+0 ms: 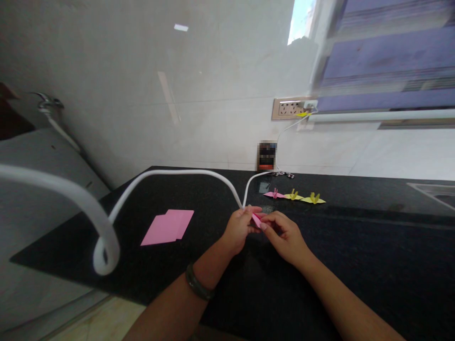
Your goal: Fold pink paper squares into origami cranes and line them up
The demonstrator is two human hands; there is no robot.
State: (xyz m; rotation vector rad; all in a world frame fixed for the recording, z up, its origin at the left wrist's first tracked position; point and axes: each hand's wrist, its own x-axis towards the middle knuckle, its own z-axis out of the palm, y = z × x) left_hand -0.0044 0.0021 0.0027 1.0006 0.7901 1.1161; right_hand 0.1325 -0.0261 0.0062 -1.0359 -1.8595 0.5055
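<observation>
In the head view, we see the left hand point(239, 231) and right hand point(285, 235) both pinching a small folded pink paper point(256, 219) between them, above the counter point(373, 251). We judge that an uneven tug could tear it or skew its creases, and the white tube point(185, 172) (looping close to the left fingers) might snag. We can read no writing; the dark item point(267, 156) behind is pixelated.
</observation>
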